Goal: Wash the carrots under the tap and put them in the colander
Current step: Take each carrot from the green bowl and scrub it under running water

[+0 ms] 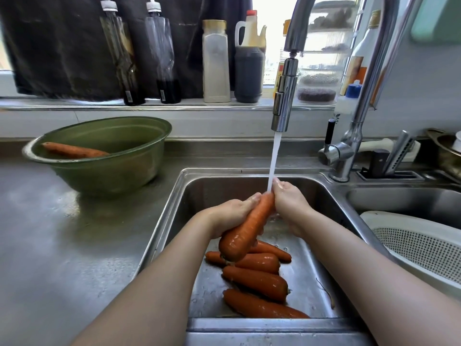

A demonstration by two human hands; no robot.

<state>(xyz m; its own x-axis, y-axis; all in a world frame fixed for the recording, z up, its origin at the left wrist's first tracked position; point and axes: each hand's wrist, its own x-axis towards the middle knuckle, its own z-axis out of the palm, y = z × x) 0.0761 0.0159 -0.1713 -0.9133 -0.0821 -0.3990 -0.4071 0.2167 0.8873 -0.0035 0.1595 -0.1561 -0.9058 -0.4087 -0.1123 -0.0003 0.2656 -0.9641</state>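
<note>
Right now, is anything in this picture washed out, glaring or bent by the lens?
Head view: the window behind the tap is blown out white. Head view again: glare spots shine on the wet held carrot. Head view too: wide-angle distortion makes the leftmost clear bottle lean.

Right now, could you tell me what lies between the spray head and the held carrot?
A stream of water, falling from the spray head to the carrot, seen in the head view.

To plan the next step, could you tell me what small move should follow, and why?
Probably slide the held carrot up so its thick end meets the stream, which lands only at the thin tip held by the right hand; the left hand grips the middle.
</note>
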